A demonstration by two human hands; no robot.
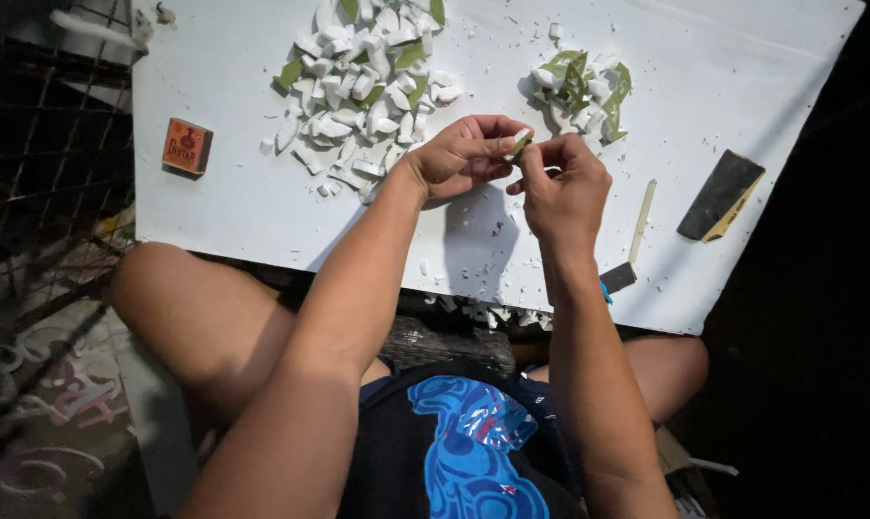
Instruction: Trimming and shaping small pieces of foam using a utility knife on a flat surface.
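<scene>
White board [262, 202] under harsh light: both hands, left [464, 154] and right [562, 187], pinch one green-white piece [521, 144] between the big pile [363, 82] and small pile [579, 91].

Open board near me, clutter at the far edge

I see bare white board [233, 207] left of my hands; the big chip pile [363, 82] and small pile [579, 91] block the far side, with a small box [187, 146] (orange), stick [642, 219] and dark block [720, 195] flanking.
</scene>
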